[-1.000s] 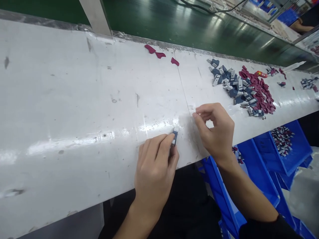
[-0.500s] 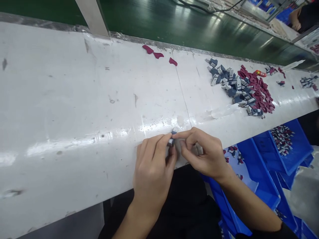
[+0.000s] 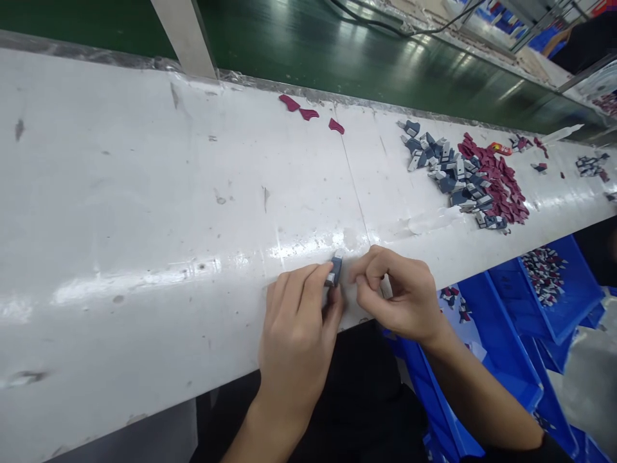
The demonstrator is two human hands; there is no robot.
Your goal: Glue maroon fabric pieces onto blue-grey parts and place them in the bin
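Near the front edge of the white table (image 3: 159, 257), my left hand (image 3: 296, 315) grips a small dark blue and grey part (image 3: 337, 267) between thumb and index finger. My right hand (image 3: 398, 289) is just to the right of the part, apart from it, with thumb and index fingertips together; whatever is between them is too small to make out. A pile of blue and grey parts (image 3: 448, 168) lies to the right, beside a pile of maroon pieces (image 3: 504, 186). A few loose maroon pieces (image 3: 336, 126) lie near the table's back edge.
Blue bins (image 3: 562, 283) holding parts stand below the table at the right. A green surface (image 3: 308, 51) runs behind the table, with a metal post (image 3: 186, 38) at its edge. Another person's arm (image 3: 554, 42) shows at the top right.
My right hand has moved off the part, slightly to the right, and more of the part shows. My left hand stays at it. The view has shifted slightly.
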